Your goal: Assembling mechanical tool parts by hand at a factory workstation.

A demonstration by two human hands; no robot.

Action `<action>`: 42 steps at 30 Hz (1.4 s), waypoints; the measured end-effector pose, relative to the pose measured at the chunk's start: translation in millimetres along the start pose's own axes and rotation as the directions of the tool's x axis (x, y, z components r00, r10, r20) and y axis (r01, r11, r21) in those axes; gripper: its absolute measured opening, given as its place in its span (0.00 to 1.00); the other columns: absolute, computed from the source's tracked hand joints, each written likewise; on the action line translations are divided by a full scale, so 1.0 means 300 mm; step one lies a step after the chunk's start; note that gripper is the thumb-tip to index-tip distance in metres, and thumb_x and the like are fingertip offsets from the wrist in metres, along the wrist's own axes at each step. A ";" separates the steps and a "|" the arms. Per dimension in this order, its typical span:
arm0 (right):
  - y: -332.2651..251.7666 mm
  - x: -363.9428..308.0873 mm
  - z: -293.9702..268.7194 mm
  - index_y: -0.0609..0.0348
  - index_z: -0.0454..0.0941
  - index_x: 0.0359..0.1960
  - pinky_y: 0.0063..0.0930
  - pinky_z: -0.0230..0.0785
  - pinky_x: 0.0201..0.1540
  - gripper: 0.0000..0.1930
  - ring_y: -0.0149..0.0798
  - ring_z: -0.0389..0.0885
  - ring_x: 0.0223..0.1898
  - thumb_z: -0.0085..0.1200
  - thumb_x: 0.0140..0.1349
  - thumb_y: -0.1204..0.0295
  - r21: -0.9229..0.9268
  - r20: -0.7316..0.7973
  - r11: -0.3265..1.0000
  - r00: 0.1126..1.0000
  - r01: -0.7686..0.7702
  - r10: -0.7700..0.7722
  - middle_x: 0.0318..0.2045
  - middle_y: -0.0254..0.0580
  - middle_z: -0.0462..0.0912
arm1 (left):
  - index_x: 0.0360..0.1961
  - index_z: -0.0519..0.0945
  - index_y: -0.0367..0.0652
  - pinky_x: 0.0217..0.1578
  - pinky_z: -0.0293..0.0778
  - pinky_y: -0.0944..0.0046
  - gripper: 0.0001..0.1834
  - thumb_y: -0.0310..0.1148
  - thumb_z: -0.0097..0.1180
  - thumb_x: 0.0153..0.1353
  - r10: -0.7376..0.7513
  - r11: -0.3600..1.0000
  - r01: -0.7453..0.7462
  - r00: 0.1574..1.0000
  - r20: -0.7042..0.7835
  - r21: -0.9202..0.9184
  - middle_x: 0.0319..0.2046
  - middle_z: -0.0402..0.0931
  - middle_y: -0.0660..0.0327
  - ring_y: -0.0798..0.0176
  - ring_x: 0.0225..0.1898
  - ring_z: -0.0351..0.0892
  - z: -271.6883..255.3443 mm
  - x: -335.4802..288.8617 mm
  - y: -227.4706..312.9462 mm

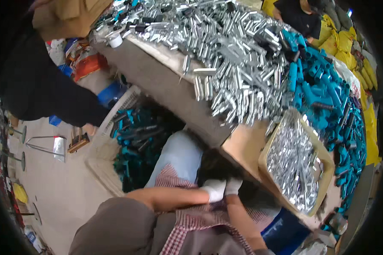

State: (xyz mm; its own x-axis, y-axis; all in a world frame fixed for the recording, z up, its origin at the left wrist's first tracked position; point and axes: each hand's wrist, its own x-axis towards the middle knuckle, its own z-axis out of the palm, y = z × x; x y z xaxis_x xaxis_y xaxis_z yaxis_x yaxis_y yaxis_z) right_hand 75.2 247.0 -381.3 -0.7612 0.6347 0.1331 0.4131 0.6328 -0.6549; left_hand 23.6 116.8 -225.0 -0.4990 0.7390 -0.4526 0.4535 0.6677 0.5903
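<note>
Left hand point(215, 190), right hand point(233, 187): 2, white-gloved, hovering close together beside the worktable point(157, 74), apparently pausing; grips indeterminable. Picking silvery metal pieces point(244, 100) would be calling for reaching up.

One fisheye view looks down from the head, close over the hands point(215, 190)

Worktable point(157, 78), upper centre to right: heaped silver metal tubes point(242, 68), upper centre; piled teal tubular parts point(321, 87), upper right; cream plastic basket point(326, 170) of small metal pieces point(291, 157), lower right; white cup point(115, 41), upper left.
</note>
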 end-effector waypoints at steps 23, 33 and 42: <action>0.196 -0.163 -0.245 0.58 0.83 0.48 0.39 0.74 0.56 0.15 0.51 0.83 0.49 0.46 0.66 0.69 -0.073 0.434 0.935 0.855 0.348 -0.285 0.46 0.50 0.85 | 0.57 0.79 0.37 0.32 0.77 0.61 0.32 0.38 0.67 0.49 -0.439 0.884 0.418 0.579 -0.687 -0.212 0.26 0.81 0.56 0.59 0.28 0.81 -0.938 -0.970 -0.659; -0.263 -0.232 -0.505 0.65 0.84 0.48 0.23 0.72 0.50 0.13 0.32 0.80 0.44 0.52 0.69 0.72 0.711 0.419 0.445 0.836 -0.545 0.355 0.43 0.38 0.85 | 0.53 0.81 0.34 0.48 0.77 0.52 0.27 0.40 0.66 0.54 -0.510 0.855 0.452 0.822 -0.251 -0.256 0.46 0.83 0.44 0.44 0.46 0.84 -0.360 -0.513 -1.100; -0.778 -0.040 -0.817 0.64 0.82 0.45 0.31 0.75 0.50 0.11 0.41 0.84 0.44 0.51 0.63 0.79 0.448 -0.016 0.868 0.973 0.215 -0.232 0.40 0.46 0.86 | 0.54 0.79 0.38 0.51 0.76 0.52 0.24 0.34 0.63 0.56 0.212 0.938 -0.328 0.796 -0.567 -0.109 0.45 0.82 0.48 0.45 0.47 0.82 -0.851 -0.356 -0.138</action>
State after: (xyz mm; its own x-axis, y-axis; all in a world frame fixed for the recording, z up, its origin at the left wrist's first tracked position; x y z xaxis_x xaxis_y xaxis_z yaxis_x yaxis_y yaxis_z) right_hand 110.5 200.5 -47.7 -0.8281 0.4776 0.2935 -0.0287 0.4868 -0.8731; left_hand -130.4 -12.5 -30.6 -0.7199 0.6789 0.1443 0.5086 0.3746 0.7753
